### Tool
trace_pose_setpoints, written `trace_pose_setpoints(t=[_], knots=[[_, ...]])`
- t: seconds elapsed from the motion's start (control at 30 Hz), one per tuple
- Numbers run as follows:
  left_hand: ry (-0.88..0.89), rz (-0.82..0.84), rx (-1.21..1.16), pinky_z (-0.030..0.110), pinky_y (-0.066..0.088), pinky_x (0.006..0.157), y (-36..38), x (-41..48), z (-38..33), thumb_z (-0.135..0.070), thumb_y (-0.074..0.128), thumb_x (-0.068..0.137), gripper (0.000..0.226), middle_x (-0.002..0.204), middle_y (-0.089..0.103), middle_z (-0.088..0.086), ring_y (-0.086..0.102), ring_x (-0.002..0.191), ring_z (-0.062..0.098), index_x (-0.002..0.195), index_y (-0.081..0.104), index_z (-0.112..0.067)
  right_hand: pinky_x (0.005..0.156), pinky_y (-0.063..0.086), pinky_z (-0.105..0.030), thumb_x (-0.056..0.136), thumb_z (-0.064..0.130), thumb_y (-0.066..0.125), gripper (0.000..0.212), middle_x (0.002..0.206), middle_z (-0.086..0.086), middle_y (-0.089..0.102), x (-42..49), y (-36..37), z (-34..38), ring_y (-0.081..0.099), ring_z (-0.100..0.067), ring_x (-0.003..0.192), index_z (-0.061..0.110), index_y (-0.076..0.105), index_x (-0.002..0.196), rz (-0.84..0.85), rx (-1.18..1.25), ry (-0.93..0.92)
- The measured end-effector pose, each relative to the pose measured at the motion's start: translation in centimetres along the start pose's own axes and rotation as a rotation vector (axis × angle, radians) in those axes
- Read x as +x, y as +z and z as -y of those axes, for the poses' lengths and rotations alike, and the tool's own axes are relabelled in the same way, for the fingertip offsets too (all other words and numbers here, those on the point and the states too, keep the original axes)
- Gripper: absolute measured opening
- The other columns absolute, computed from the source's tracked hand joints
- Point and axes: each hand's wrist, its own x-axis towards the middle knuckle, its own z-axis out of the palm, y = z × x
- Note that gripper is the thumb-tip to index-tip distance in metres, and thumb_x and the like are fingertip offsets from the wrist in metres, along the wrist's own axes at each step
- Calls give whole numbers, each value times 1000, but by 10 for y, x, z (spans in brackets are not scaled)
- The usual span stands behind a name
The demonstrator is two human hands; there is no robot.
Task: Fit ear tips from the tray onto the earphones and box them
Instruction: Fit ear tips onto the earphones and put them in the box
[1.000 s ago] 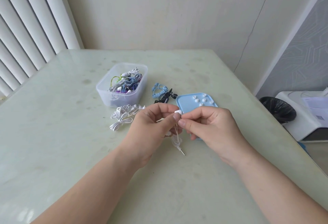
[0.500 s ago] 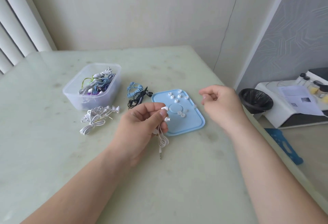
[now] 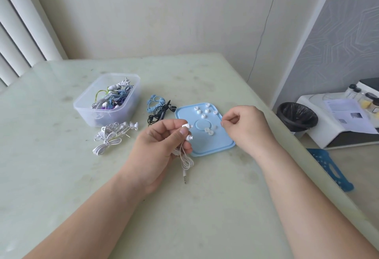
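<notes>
Pale surface [image 3: 184, 207]: box [image 3: 114, 116] part-filled, three bundles [image 3: 108, 137] waiting; left hand [image 3: 160, 144] grips white earphones [image 3: 187, 125], buds seemingly bare; right hand [image 3: 248, 125] curled over tray [image 3: 215, 148] of ear tips [image 3: 206, 111], pinch contents unclear

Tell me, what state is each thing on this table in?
Left hand, gripping the white earphones.
White earphones, buds bare of tips, cord hanging.
Right hand, thumb and forefinger pinched; anything held is too small to tell.
Blue tray, flat on the table, ear tips loose on it.
Clear box, lidless, holding tangled earphones.
White bundles, coiled beside the box.
Blue and black earphones, coiled between box and tray.
</notes>
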Motion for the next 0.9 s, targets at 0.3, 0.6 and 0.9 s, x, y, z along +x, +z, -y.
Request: trace_pose_setpoints(t=[0.3, 0.6, 0.9], knots=[[40, -60, -84, 40, 53, 77, -3, 0, 3, -1, 66, 95, 19, 87, 71, 12, 65, 66, 21, 114, 70, 1, 64, 58, -29, 83, -4, 78, 19, 83, -16, 75, -30, 6, 45, 69, -22, 69, 1, 76, 100, 270, 814, 76], [42, -28, -102, 37, 57, 73, -7, 1, 3, -3, 67, 95, 23, 94, 73, 15, 66, 69, 22, 118, 69, 3, 63, 59, -28, 79, -1, 77, 23, 79, -17, 72, -32, 13, 49, 68, -24, 69, -7, 73, 100, 399, 923, 181], [47, 8, -87, 37, 57, 73, -6, 0, 2, -2, 67, 94, 15, 87, 74, 9, 66, 66, 21, 109, 71, -3, 59, 59, -27, 68, 0, 78, 24, 76, -15, 73, -32, 13, 51, 69, -22, 64, -1, 72, 91, 393, 1013, 247]])
